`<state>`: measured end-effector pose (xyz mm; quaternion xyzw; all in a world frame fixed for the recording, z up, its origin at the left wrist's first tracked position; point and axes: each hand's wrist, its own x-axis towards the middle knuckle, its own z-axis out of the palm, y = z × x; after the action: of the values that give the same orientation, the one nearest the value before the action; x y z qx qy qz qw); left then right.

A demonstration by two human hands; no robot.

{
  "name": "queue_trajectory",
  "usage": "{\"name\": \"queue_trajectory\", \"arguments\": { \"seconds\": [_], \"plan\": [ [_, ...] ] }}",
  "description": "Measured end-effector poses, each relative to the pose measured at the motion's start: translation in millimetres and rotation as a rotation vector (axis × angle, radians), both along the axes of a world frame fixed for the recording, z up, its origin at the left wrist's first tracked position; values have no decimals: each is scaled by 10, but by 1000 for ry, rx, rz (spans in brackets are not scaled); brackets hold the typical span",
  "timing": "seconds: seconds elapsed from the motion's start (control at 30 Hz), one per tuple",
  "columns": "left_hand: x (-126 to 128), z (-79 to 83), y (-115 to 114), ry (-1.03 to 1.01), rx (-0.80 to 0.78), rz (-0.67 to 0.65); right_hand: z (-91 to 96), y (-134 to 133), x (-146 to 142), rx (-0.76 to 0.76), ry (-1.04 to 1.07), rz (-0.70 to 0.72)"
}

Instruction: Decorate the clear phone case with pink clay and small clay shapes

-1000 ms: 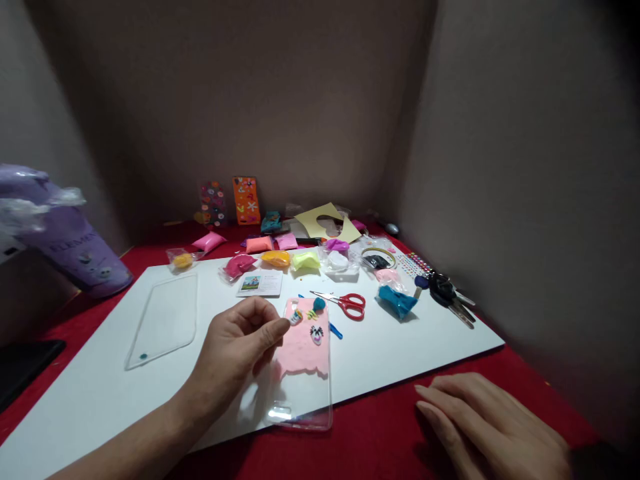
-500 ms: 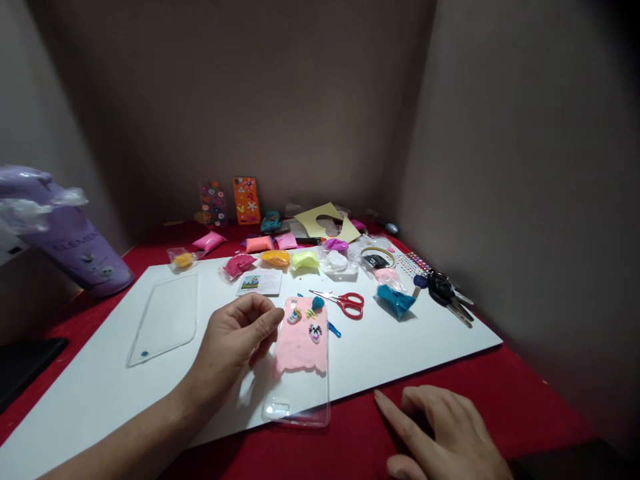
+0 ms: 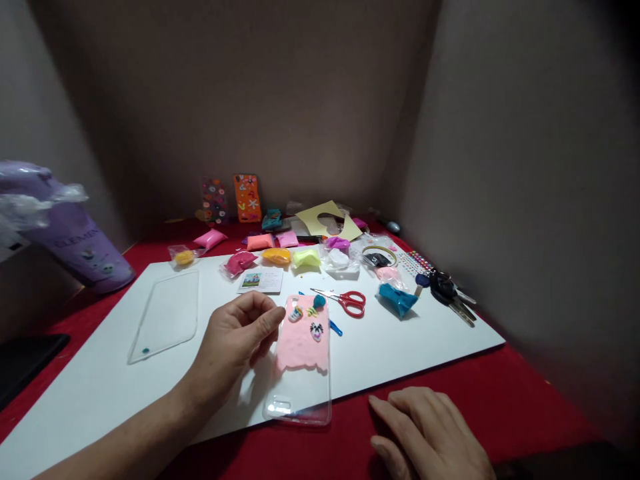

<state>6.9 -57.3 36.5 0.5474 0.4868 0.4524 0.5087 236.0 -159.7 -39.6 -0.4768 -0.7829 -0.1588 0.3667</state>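
A clear phone case (image 3: 300, 400) has pink clay (image 3: 300, 350) over its upper part, with small clay shapes and a teal ball near the top. My left hand (image 3: 245, 327) pinches the case's upper left edge between thumb and fingers. The lower end of the case extends past the front edge of the white board (image 3: 390, 353). My right hand (image 3: 430, 430) is over the red cloth at the front, fingers loosely bent, thumb apart, holding nothing. Just behind the case lie red-handled scissors (image 3: 350, 303) and a blue tool (image 3: 335, 327), partly hidden by the case.
Another clear case (image 3: 167, 317) lies on the board's left. Bagged clay in several colours lines the back, with a blue packet (image 3: 397, 300) nearer. Keys (image 3: 457, 303) rest at the right edge. A purple bottle (image 3: 75, 233) stands left; an orange case (image 3: 247, 198) leans at the back.
My right hand has shifted slightly left, and its outstretched index finger has drawn in towards the others. My left hand and the phone case hold their place.
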Motion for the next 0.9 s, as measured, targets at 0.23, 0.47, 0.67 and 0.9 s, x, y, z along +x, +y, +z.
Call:
{"name": "queue_trajectory", "arguments": {
  "seconds": [0.23, 0.47, 0.67, 0.9],
  "plan": [
    [7, -9, -4, 0, -10, 22, -12, 57, -53, -55, 55, 43],
    [7, 1, -12, -9, -16, 10, 36, 67, -18, -123, 144, 132],
    [4, -2, -13, -10, -26, 5, -31, 72, -41, -172, 184, 92],
    [9, 7, -11, -1, -25, -5, 99, 115, -2, -329, 226, 208]
  ]
}}
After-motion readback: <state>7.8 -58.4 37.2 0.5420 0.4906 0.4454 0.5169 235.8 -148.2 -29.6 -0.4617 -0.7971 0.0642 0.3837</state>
